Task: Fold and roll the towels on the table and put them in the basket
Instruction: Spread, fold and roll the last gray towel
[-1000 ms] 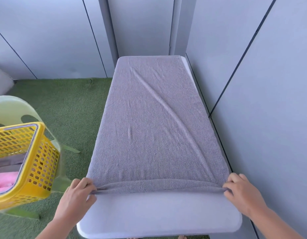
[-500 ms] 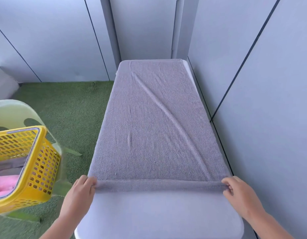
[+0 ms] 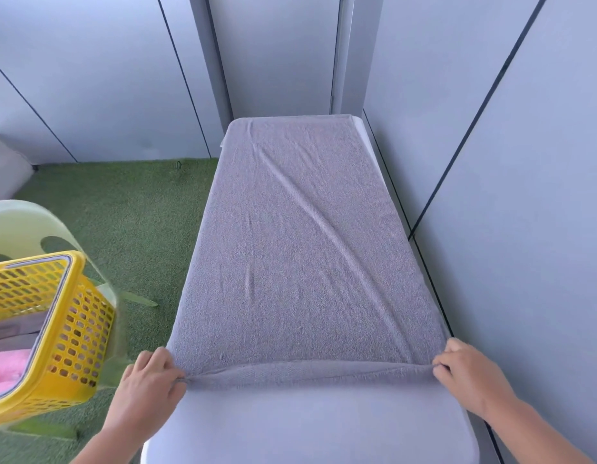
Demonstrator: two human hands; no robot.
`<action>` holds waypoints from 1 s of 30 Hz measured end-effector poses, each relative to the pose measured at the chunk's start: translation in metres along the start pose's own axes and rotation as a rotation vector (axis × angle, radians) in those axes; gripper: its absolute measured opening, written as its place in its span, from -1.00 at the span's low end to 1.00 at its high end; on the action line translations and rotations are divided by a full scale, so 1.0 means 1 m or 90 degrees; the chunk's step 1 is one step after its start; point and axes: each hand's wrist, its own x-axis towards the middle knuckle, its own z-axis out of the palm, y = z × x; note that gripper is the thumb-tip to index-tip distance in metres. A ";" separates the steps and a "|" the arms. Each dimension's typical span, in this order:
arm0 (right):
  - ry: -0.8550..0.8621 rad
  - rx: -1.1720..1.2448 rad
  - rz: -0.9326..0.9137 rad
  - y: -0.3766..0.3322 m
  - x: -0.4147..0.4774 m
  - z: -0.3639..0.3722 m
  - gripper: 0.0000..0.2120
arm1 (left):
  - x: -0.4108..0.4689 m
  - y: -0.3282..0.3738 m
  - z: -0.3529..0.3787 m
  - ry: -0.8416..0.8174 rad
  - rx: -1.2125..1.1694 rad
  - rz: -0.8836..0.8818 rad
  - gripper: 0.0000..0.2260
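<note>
The left hand (image 3: 149,380) and right hand (image 3: 471,373) each pinch the towel (image 3: 300,246) at 6 o'clock. Uneven pushing could skew the roll.

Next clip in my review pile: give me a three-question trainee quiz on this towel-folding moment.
1. True or false: the left hand and the right hand each pinch a near corner of the grey towel.
2. Where is the yellow basket? A) left of the table B) right of it C) on it
3. Fill in: the fluffy cloth inside the basket is ___.
Key: 1 true; 2 A; 3 pink.
</note>
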 end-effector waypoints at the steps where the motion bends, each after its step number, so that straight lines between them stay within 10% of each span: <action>1: -0.006 0.014 0.011 -0.003 0.004 0.000 -0.81 | 0.005 0.002 -0.002 -0.007 -0.004 -0.015 -0.75; 12: 0.071 0.031 -0.024 -0.001 0.009 0.015 -0.79 | 0.009 -0.004 0.007 -0.051 -0.059 0.015 -0.59; 23: -0.052 -0.051 -0.015 -0.006 0.006 -0.010 -0.78 | 0.007 -0.004 -0.001 -0.009 -0.041 0.037 -0.81; 30: 0.073 0.136 0.062 -0.014 0.013 -0.004 -0.82 | 0.035 0.006 0.002 0.031 -0.069 -0.081 -0.88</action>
